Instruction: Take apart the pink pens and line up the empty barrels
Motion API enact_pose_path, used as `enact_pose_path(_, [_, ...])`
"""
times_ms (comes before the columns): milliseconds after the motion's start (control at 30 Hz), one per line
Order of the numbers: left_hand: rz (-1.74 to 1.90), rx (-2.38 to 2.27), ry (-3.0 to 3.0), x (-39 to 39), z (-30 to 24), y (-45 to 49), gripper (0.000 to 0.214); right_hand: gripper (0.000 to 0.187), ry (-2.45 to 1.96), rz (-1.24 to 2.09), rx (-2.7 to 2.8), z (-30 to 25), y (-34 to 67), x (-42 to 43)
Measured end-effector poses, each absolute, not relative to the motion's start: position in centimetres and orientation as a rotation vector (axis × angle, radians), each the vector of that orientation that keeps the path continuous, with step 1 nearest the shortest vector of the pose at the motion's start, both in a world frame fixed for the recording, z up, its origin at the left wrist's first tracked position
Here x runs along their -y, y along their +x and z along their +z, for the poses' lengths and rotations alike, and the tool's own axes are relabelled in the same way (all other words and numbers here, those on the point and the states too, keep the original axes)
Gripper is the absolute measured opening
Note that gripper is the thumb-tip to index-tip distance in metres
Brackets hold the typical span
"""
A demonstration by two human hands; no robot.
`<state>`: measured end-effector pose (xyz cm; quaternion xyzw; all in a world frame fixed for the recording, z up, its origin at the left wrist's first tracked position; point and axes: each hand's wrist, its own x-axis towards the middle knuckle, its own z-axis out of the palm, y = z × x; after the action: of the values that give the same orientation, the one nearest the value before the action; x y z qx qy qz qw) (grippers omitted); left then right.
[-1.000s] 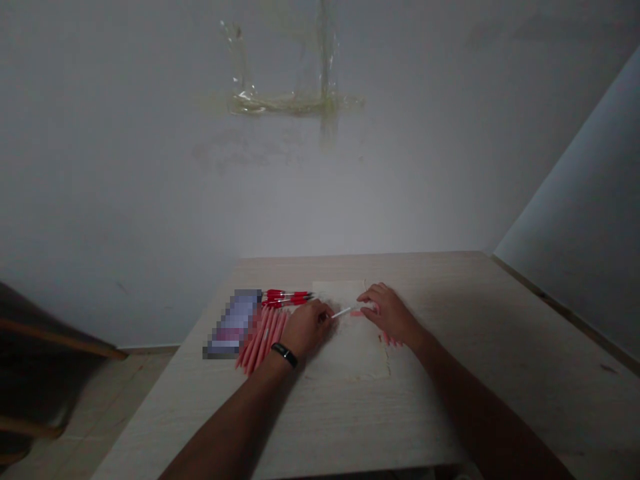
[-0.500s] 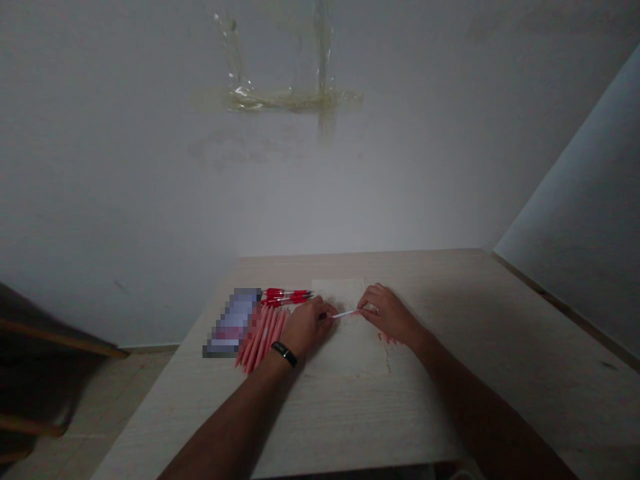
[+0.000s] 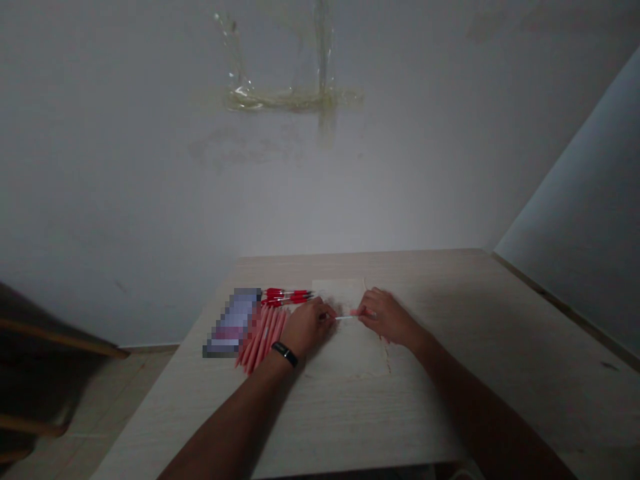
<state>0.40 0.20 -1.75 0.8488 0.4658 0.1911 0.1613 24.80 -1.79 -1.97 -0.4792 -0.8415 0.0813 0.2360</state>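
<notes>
My left hand point(image 3: 309, 327), with a black wristband point(image 3: 285, 354), is shut on the dark end of a thin white pen refill point(image 3: 346, 317). The refill runs across to my right hand point(image 3: 384, 317), whose fingertips pinch a short pink pen barrel point(image 3: 355, 312). Both hands rest just above a sheet of pale paper point(image 3: 349, 353). A fan of pink pen barrels point(image 3: 261, 339) lies close to my left hand, partly hidden by it. Several red pens with black tips point(image 3: 286, 297) lie beyond them.
A pixelated flat object point(image 3: 233, 323) lies at the left of the pink barrels on a light wooden table point(image 3: 440, 293). A grey wall with tape marks stands behind. A dark chair point(image 3: 35, 353) stands on the floor at the left.
My hands have drawn closer together. Less of the white refill shows between them, and the pink barrel now sits at my right fingertips.
</notes>
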Motion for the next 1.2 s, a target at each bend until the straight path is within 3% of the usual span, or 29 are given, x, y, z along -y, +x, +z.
enact_pose_path(300, [0.515,-1.458,2.358,-0.3,-1.3,0.2,0.015,0.006,-1.485,0.185,2.335,-2.3,25.8,1.4])
enact_pose_path(1200, [0.486,-1.439,2.342,0.0,-1.1,0.5,0.019,0.009,-1.446,0.19,2.312,-1.2,25.8,1.6])
